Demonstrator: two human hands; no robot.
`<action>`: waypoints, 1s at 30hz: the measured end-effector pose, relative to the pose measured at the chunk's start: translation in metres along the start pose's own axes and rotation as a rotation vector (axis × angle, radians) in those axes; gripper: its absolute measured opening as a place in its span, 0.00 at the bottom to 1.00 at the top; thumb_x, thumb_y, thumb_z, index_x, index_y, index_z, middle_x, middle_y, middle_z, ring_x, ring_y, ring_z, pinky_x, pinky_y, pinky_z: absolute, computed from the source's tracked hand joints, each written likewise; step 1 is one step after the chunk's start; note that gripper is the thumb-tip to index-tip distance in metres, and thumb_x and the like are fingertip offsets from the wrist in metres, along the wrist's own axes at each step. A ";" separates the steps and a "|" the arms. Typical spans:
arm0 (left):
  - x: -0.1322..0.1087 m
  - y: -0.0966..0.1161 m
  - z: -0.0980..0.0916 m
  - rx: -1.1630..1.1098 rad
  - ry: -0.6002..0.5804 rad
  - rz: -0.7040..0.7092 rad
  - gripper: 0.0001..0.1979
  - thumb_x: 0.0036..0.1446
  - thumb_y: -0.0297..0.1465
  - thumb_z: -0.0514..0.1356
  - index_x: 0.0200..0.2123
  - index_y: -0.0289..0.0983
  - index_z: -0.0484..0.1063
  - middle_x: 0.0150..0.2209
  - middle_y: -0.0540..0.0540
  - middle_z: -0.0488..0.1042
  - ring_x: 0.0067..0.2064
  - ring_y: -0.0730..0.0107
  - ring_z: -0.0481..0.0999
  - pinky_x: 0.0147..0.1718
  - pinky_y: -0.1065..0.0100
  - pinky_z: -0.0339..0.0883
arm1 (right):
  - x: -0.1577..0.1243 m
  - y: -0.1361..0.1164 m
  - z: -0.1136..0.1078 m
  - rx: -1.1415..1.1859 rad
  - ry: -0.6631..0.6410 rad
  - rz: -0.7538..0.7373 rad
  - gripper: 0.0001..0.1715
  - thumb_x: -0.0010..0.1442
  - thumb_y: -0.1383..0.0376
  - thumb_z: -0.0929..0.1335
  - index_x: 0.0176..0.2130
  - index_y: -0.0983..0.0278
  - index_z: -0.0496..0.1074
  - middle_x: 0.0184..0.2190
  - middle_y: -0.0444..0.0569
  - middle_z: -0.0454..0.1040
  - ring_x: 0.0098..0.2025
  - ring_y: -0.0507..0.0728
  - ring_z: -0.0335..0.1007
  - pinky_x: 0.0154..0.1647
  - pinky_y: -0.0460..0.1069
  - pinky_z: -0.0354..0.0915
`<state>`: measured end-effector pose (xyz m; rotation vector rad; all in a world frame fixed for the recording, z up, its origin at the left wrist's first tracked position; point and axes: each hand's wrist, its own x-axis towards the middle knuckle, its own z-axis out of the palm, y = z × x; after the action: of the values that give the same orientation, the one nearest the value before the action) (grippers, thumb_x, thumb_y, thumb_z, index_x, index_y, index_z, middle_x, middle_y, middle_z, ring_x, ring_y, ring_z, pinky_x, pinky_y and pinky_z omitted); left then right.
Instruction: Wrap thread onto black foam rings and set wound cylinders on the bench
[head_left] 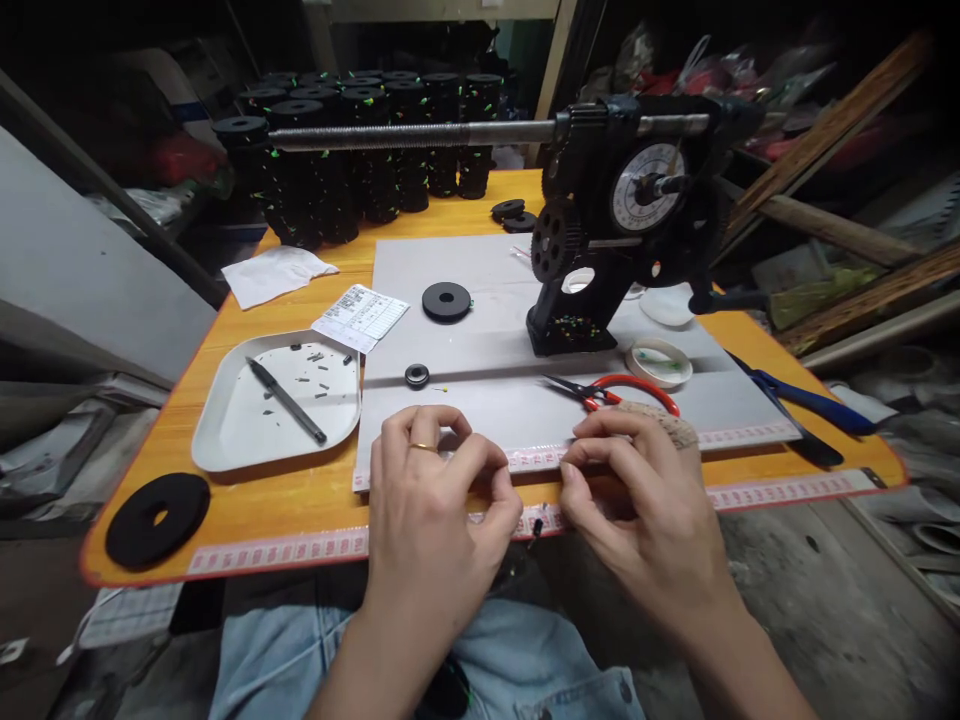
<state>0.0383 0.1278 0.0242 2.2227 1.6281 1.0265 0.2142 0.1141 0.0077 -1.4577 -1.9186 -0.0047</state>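
Observation:
My left hand (442,500), with a gold ring, is closed in a pinch over the board's front edge. Thumb and fingertips also press together on my right hand (637,500), a short gap away. Whatever either pinch holds is too fine to make out. Between and below the hands a tiny black piece (538,527) shows in front of the measuring tape (277,553). Red-handled scissors (634,388) lie just beyond my right hand. Past my left hand are a small dark ring (417,375) and a black disc with a hole (447,301) on the white board (480,350).
A black winding machine (592,220) with a dial and long threaded shaft stands at the back right. At left, a white tray (217,420) holds a pen and black bits. Black spools (375,150) crowd the back. Blue-handled pliers (817,405) lie at right.

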 end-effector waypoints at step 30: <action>-0.021 0.006 -0.008 -0.566 0.068 -0.042 0.08 0.58 0.22 0.59 0.33 0.42 0.70 0.44 0.44 0.71 0.49 0.58 0.70 0.46 0.57 0.66 | -0.013 -0.018 -0.006 0.315 -0.032 0.051 0.08 0.62 0.73 0.67 0.39 0.60 0.67 0.40 0.50 0.70 0.44 0.58 0.68 0.42 0.54 0.66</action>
<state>0.0350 0.1050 0.0247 1.7844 1.1993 1.3577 0.2039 0.0942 0.0120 -1.2987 -1.8104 0.3322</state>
